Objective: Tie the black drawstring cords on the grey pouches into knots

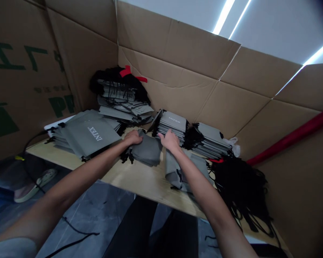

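Note:
My left hand (pixel 134 137) is closed on the upper left edge of a small pile of grey drawstring bags (pixel 146 150) in the middle of the table. Black cord ends stick out at the pile's left side. My right hand (pixel 170 139) is beside the pile's upper right corner, fingers curled and thumb pointing left; whatever it may hold is hidden. Just behind it stands a neat stack of grey bags marked INTEX (pixel 174 120). Under my right forearm lies another loose grey bag (pixel 174 166) with black cord.
Larger INTEX bags (pixel 91 134) lie at the left, with a tall heap of bags and black cords (pixel 121 91) behind. Another bag stack (pixel 210 139) and tangled black cords (pixel 239 182) are at the right. Cardboard walls (pixel 172 68) enclose the wooden table (pixel 131 175).

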